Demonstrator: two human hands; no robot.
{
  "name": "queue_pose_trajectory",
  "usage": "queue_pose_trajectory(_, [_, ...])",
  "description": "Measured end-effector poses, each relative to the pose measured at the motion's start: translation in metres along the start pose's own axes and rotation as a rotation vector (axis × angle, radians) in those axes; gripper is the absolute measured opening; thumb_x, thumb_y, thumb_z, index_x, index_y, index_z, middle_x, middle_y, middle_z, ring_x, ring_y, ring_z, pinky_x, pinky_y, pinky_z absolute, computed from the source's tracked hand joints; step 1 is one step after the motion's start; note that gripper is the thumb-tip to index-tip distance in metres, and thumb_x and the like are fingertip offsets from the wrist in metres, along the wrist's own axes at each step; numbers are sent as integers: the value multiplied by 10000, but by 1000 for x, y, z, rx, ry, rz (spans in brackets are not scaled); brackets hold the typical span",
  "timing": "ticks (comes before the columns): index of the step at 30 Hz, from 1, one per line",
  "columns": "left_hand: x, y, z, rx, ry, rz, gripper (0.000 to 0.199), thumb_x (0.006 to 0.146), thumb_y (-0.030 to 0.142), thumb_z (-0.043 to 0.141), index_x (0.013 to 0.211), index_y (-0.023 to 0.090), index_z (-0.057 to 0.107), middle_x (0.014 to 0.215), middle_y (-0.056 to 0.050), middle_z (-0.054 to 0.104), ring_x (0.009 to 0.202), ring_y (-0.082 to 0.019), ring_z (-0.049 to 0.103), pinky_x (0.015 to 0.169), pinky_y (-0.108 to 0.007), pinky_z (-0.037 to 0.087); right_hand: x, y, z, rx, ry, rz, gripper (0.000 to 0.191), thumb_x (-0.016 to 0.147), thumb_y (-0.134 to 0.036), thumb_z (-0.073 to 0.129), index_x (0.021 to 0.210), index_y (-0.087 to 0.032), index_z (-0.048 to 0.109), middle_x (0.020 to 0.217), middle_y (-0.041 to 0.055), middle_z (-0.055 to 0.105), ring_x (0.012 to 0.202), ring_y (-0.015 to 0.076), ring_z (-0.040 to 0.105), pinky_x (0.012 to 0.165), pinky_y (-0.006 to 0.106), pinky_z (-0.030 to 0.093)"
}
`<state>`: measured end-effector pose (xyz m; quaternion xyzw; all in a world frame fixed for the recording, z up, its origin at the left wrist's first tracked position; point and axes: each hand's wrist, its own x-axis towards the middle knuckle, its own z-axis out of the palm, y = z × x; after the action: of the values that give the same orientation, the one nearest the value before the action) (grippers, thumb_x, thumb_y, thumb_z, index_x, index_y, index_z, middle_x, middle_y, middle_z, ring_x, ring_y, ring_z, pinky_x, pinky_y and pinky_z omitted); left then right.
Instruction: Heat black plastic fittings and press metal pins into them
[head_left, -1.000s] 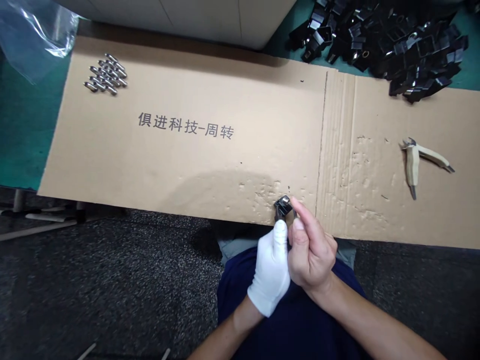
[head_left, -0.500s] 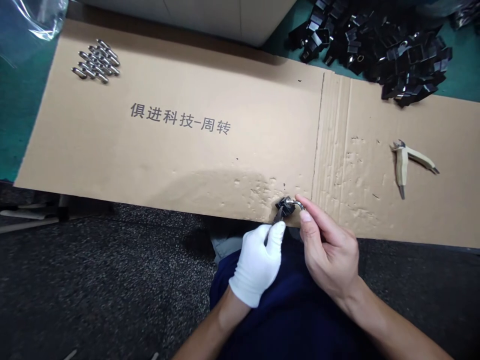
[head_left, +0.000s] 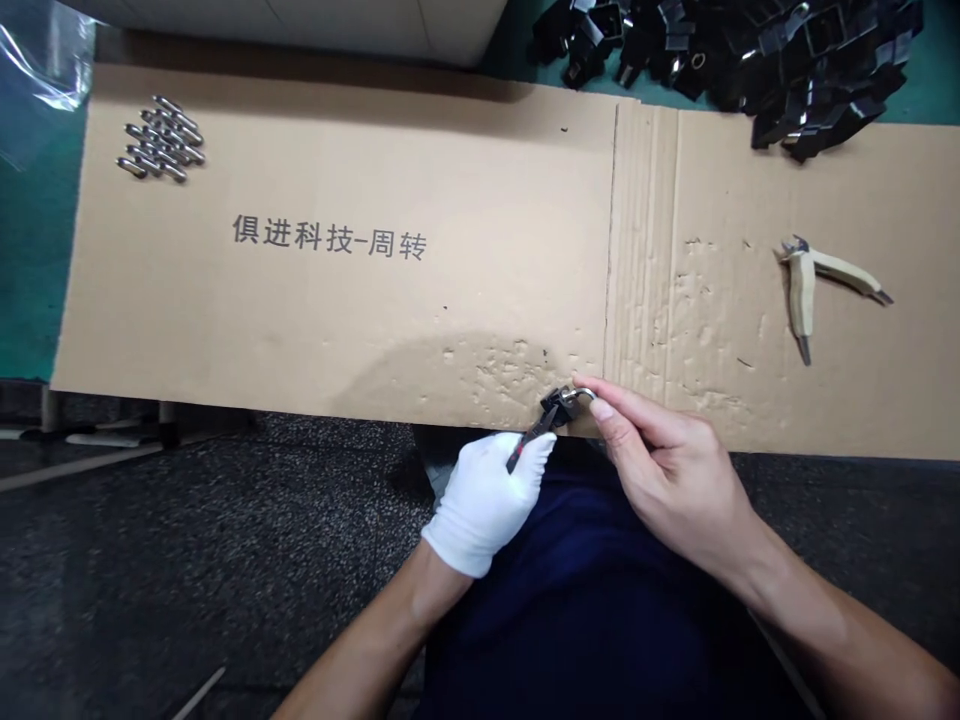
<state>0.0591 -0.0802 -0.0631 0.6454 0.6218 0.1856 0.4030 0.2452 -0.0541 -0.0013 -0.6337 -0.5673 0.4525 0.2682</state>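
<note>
My left hand (head_left: 484, 500), in a white glove, is closed on a slim dark tool (head_left: 529, 436) with a red spot near the grip. The tool's tip touches a small black part (head_left: 555, 405) at the cardboard's near edge; its exact kind is hard to make out. My bare right hand (head_left: 667, 450) pinches a bent shiny metal rod (head_left: 586, 392) between thumb and forefinger. The rod's far end meets the black part.
A cardboard sheet (head_left: 337, 320) with printed characters covers the green table. Several short metal pins (head_left: 161, 140) lie at its far left. Cutting pliers (head_left: 802, 285) with cream handles rest open on the right. Black plastic parts (head_left: 810, 85) are heaped at the back right.
The view has shifted a little. My left hand has drawn slightly back from the black part, and more of the dark tool shows. The right hand keeps its pinch on the rod.
</note>
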Motion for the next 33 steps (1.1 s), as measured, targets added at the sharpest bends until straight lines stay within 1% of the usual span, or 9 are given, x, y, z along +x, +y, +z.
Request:
queue_pose_trajectory(4, [-1, -1, 1, 36, 7, 14, 451, 1032, 408, 514, 638, 195, 564, 571, -4, 597, 495, -118, 489, 567, -285, 340, 4, 0, -6, 1, -43, 3, 329, 1017, -273, 604, 1300, -181, 746, 861, 14, 797, 658, 156, 714, 632, 257, 585])
queue_pose_trajectory(9, [-2, -1, 2, 93, 40, 39, 485, 1037, 444, 505, 622, 196, 545, 557, 3, 575, 481, -114, 456, 557, -287, 321, 11, -3, -13, -52, -88, 0, 345, 1015, -271, 585, 1304, -172, 746, 865, 21, 821, 547, 159, 699, 593, 283, 608])
queue_pose_trajectory(12, [-2, -2, 3, 110, 50, 45, 484, 1037, 445, 503, 623, 197, 550, 561, 1, 583, 482, -117, 462, 557, -289, 323, 14, -3, -16, -76, -92, -46, 317, 1009, -246, 595, 1267, -179, 766, 1041, 41, 828, 771, 203, 789, 731, 293, 648])
queue_pose_trajectory(14, [-2, -3, 4, 125, 52, 49, 474, 1036, 442, 506, 635, 198, 566, 568, -3, 593, 484, -121, 469, 561, -292, 328, 16, -3, -18, -94, -97, -85, 300, 1007, -233, 602, 1250, -201, 774, 1125, 36, 813, 933, 225, 795, 799, 289, 653])
queue_pose_trajectory(17, [-2, -4, 5, 146, 54, 62, 471, 1037, 447, 505, 648, 195, 589, 572, -8, 598, 486, -125, 472, 565, -297, 331, 20, -3, -20, -132, -118, -136, 294, 1006, -223, 603, 1243, -210, 778, 1191, 30, 792, 1015, 240, 780, 881, 316, 647])
queue_pose_trajectory(22, [-2, -4, 5, 176, 48, 66, 512, 1041, 495, 474, 651, 190, 604, 571, -12, 597, 489, -127, 472, 566, -296, 330, 26, -7, -26, -174, -188, -162, 302, 997, -182, 584, 1217, -200, 789, 1078, 13, 821, 946, 252, 793, 881, 358, 649])
queue_pose_trajectory(26, [-1, -3, 4, 199, 45, 54, 537, 1044, 520, 452, 659, 187, 622, 577, -16, 607, 494, -129, 476, 570, -295, 329, 33, -7, -30, -201, -229, -178, 304, 995, -191, 570, 1181, -236, 806, 1099, 2, 816, 969, 238, 785, 894, 350, 633])
queue_pose_trajectory(30, [-2, -2, 6, 217, 52, 58, 543, 1048, 525, 438, 679, 183, 643, 586, -18, 614, 500, -134, 485, 575, -298, 329, 38, -7, -34, -226, -279, -191, 300, 985, -194, 567, 1150, -244, 813, 958, -12, 818, 855, 228, 780, 781, 329, 628])
queue_pose_trajectory(33, [-3, -2, 7, 249, 67, 57, 548, 1049, 534, 432, 689, 183, 649, 594, -24, 619, 511, -142, 498, 583, -302, 332, 35, -8, -34, -317, -290, -181, 245, 1011, -234, 561, 1105, -230, 787, 899, -5, 794, 815, 214, 754, 692, 302, 561])
